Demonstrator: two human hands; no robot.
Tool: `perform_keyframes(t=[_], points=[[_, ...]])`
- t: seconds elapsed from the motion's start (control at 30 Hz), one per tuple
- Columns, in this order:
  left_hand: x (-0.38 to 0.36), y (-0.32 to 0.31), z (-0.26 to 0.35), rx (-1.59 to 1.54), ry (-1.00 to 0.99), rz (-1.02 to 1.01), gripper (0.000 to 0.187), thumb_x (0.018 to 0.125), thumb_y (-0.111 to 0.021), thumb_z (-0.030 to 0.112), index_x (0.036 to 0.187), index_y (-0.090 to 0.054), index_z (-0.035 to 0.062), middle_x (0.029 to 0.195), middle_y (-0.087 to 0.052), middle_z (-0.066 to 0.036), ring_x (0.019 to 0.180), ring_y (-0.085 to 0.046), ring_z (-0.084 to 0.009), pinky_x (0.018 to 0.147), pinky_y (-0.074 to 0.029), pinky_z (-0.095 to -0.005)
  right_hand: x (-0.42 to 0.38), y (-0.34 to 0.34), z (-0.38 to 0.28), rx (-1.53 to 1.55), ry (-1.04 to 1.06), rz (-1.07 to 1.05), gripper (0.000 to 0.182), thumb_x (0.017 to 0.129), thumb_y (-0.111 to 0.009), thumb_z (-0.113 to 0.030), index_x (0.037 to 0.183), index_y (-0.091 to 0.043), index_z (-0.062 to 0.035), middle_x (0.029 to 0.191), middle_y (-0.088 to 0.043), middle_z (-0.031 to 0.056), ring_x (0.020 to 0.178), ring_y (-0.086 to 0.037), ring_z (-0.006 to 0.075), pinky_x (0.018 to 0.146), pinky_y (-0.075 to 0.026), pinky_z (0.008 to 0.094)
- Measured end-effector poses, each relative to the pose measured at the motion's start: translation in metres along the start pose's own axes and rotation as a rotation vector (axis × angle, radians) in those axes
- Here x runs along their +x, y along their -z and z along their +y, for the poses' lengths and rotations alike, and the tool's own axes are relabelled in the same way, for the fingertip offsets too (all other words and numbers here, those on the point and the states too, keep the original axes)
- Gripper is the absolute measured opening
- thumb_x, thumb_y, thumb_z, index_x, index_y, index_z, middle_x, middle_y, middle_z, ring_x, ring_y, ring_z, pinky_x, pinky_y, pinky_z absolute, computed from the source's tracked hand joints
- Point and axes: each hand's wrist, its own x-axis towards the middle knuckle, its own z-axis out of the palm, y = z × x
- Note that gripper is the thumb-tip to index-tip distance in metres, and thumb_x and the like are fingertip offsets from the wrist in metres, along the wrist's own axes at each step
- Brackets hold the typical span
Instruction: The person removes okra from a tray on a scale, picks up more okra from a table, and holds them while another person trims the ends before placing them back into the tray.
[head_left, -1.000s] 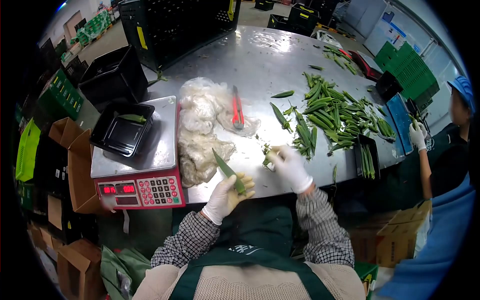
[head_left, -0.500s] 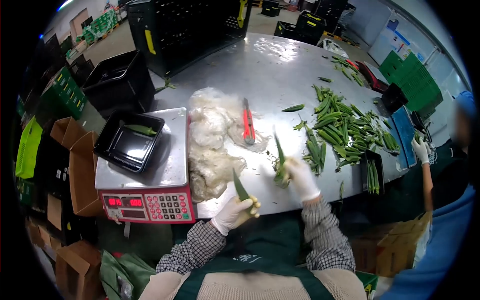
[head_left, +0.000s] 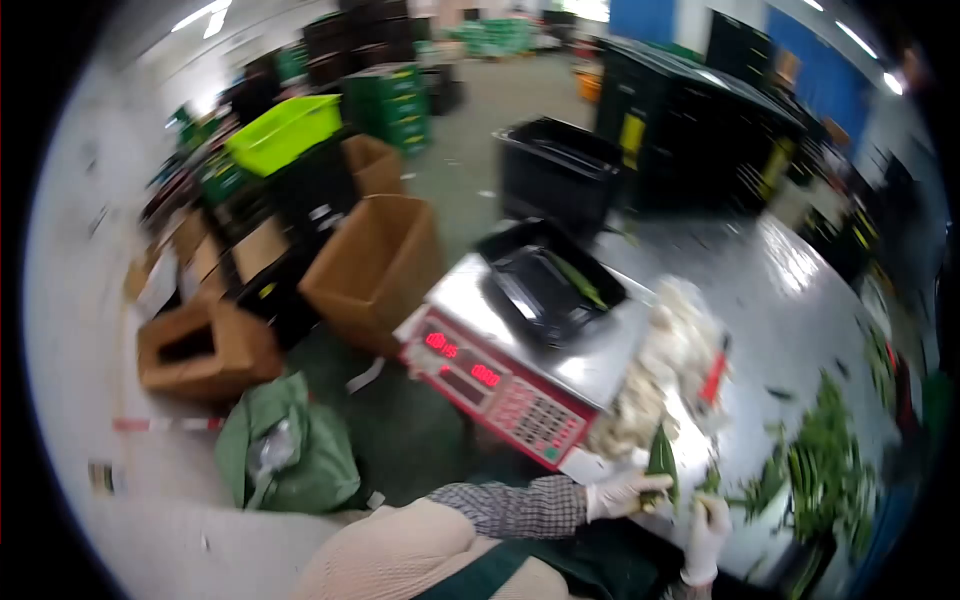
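My left hand (head_left: 628,495), in a white glove, is closed around a green okra pod (head_left: 662,465) that points upward. Close by on the right, my white-gloved right hand (head_left: 706,535) has its fingers curled together. Green okra scraps (head_left: 709,480) show just above its fingertips, but blur hides what it holds, if anything. A red and silver scale (head_left: 490,385) stands beyond my left hand. On it sits a black plastic tray (head_left: 530,285) with an okra pod (head_left: 578,282) inside. A heap of okra (head_left: 825,470) lies on the metal table (head_left: 755,330) to the right.
Crumpled clear plastic bags (head_left: 665,350) and a red-handled tool (head_left: 714,378) lie beside the scale. Black trays (head_left: 560,170) are stacked behind it, near a large black crate (head_left: 690,120). Cardboard boxes (head_left: 375,270) and a green sack (head_left: 285,450) stand on the floor at left.
My view has swung left, so the scale and floor boxes now sit nearer the middle. My left hand still holds its okra. My right hand has come closer to the left.
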Motion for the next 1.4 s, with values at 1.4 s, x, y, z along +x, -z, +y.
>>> perform_keyframes(t=[1.4], points=[[-0.001,0.015,-0.002,-0.040,0.198,-0.219,0.029,0.085,-0.060,0.020,0.109,-0.049,0.0074,0.097,-0.059,-0.008,0.090,-0.059,-0.0204,0.076,-0.050,-0.0347,0.121,0.067,0.018,-0.658,0.066,0.253,0.033,0.075,-0.056,-0.002,0.108,-0.056,-0.0030,0.088,-0.062,0.0218,0.087,-0.058,0.0404,0.078,-0.046,0.0430]])
